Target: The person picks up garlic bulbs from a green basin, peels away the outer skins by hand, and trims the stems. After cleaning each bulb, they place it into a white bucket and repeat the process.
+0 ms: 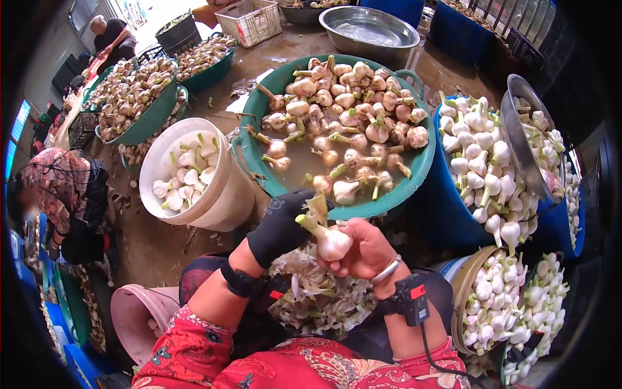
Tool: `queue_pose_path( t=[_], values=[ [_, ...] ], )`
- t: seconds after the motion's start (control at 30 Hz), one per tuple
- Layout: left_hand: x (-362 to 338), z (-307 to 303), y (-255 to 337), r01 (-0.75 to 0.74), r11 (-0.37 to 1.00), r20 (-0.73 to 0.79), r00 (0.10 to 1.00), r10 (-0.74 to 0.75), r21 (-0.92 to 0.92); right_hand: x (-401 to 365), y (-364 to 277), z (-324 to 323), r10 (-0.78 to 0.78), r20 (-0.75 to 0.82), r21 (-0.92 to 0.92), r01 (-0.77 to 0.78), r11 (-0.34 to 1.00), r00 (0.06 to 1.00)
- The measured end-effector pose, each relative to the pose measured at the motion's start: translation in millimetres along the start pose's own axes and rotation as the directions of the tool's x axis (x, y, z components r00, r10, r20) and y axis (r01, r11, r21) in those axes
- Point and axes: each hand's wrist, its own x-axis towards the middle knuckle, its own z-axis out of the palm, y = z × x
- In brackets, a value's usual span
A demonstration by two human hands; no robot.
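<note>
My right hand (368,246), bare with a bangle at the wrist, is closed around a garlic bulb (334,244). The bulb is whitish, and its short green stem points up to the left. In a black glove, my left hand (282,223) is closed on a strip of garlic skin (317,209) just above the bulb; its fingertips are partly hidden. Below both hands lies a heap of peeled garlic skins (321,295). Just beyond them, a green tub (414,188) holds murky water with unpeeled, brownish garlic in it.
A white bucket (227,188) with cleaned garlic stands left, above a pink bucket (133,311). Blue tubs (431,201) of white garlic and another full bucket (461,311) crowd the right. A metal basin (369,48) sits at the back. Other people (58,188) are at left.
</note>
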Motion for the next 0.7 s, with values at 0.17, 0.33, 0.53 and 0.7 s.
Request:
queue_pose_path(
  t=[0.17,0.33,0.53,0.7],
  values=[
    [-3.2,0.1,10.0,0.318,0.811,0.099,0.945,-0.311,-0.490,-0.8,-0.2,-1.9,-0.045,0.082,0.046,0.041,0.998,0.996],
    [-7.9,-26.5,4.9,0.496,0.508,0.247,0.842,-0.480,-0.705,-2.6,-8.6,-0.6,-0.400,-0.118,-0.060,0.395,0.917,0.909],
    [-2.6,-1.4,14.1,0.410,0.625,0.141,0.890,-0.434,-0.664,9.1,-2.7,-2.9,-0.326,-0.106,-0.169,0.306,0.937,0.939],
    [-4.9,10.6,4.8,0.279,0.895,0.049,0.959,-0.279,-0.347,34.8,11.5,-13.1,-0.617,-0.348,-0.538,0.388,0.748,0.706]
  ],
)
